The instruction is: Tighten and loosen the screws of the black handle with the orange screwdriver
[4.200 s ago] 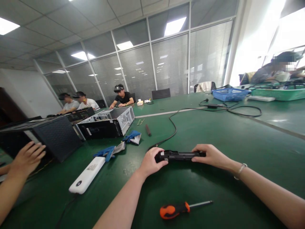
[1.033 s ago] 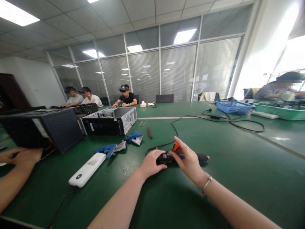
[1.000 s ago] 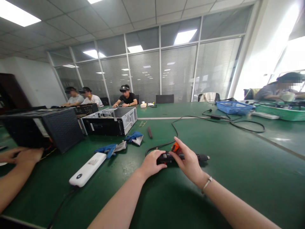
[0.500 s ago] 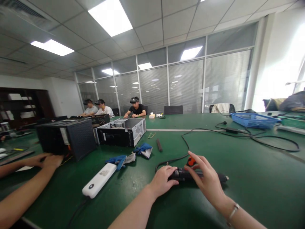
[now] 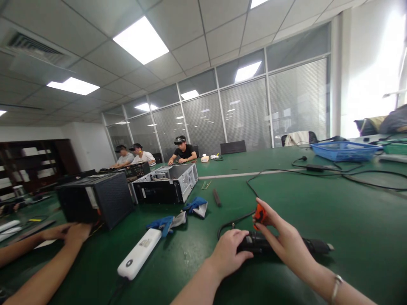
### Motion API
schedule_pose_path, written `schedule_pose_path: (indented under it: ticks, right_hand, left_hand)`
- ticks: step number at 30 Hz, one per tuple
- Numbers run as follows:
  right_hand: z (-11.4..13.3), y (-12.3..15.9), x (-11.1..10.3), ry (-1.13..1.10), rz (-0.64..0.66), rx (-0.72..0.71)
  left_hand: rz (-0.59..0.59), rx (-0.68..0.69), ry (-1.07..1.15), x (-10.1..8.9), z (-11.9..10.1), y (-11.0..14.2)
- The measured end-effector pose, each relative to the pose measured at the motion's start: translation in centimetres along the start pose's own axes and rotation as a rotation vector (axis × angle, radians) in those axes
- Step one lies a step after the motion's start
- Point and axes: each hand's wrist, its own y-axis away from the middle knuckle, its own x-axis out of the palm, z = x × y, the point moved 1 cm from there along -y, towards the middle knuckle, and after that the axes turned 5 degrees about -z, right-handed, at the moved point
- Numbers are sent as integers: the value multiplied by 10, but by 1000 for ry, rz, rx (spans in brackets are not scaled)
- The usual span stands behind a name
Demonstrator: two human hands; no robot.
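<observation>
A black cylindrical power tool (image 5: 259, 241), which looks like a corded electric screwdriver, lies sideways on the green table, its metal tip pointing right. My left hand (image 5: 229, 253) is closed around its left end, thumb on the near side. Between the thumb and fingers of my right hand (image 5: 286, 239) is a short screwdriver (image 5: 260, 214) with an orange and black handle. It stands roughly upright over the tool's body, its thin shaft pointing down. Whether its tip touches the tool, I cannot tell. My right hand hides part of the tool.
Blue-grey gloves (image 5: 196, 206) and a white power bank-like box (image 5: 140, 254) lie to the left. A co-worker's hands (image 5: 74, 233) reach to a black computer case (image 5: 95, 197). An open case (image 5: 165, 186) stands behind. Black cable (image 5: 251, 180) runs toward a blue basket (image 5: 346, 150).
The view has turned slightly, so things sit lower. The orange screwdriver now stands more upright and shows more of its handle. My left hand keeps its grip on the tool.
</observation>
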Motion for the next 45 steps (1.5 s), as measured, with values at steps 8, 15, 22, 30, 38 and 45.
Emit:
schedule_pose_path:
  ticks: [8,15,22,30,38,45]
  right_hand:
    - [4,0,-1,4,27,-25]
    - [8,2,-1,11,57,-94]
    - [16,0,-3,-8,97,-110]
    - [8,2,-5,41,55,-103]
    - [8,2,-6,67,71,-71]
    - [16,-4,-10,45,70,-32]
  left_hand:
    - [12,-8,-9,-1,-2,1]
    - [11,-9,-11,-2,-3,1]
    - [8,-3,17,-1,-1,0]
    - [-4,1,9,-1,-1,0]
    - [12,-8,-6,-2,-2,0]
    - [24,-3,-13,-3,-3,0]
